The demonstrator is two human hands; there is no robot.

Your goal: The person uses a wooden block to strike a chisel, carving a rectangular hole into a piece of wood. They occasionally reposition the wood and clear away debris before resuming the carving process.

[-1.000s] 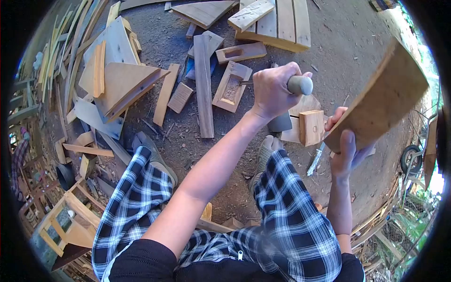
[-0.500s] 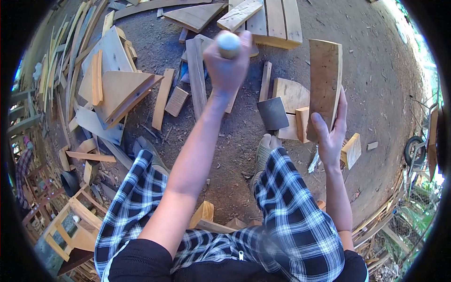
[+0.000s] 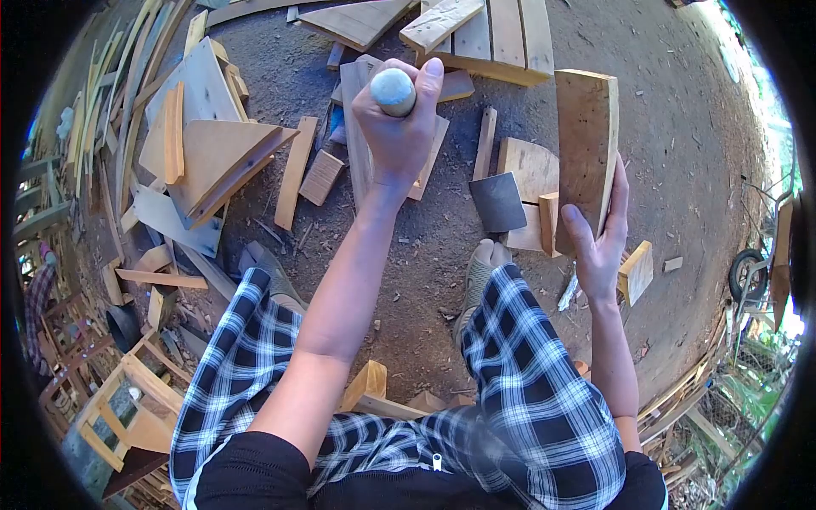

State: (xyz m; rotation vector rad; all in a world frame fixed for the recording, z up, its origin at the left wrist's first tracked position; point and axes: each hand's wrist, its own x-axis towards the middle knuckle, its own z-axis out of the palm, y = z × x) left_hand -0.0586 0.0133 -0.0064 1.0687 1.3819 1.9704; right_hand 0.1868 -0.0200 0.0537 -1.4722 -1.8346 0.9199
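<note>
My left hand [image 3: 395, 127] is closed in a fist around a thick round handle [image 3: 393, 88]. Its pale, rounded end points up at me, and whatever lies below the fist is hidden. On the right, my right hand [image 3: 602, 242] grips the lower part of a slightly curved wooden board [image 3: 586, 144], thumb on its broad face and fingers behind its right edge. The board stands upright, its top end away from me. Beside it are a wooden block [image 3: 529, 166] and a dark square metal plate [image 3: 498, 202] overlapping the wood.
Triangular boards [image 3: 225, 166] are stacked at left, with long thin strips [image 3: 106, 93] behind. A slatted wooden piece [image 3: 501, 38] lies at the far side. Small offcuts [image 3: 321, 177] are scattered on the dirt ground. A wheel [image 3: 748, 274] shows at far right; another person [image 3: 38, 306] at far left.
My left hand, blurred before, has shifted slightly left and nearer with the handle and now shows sharply. My right hand and the board have barely moved.
</note>
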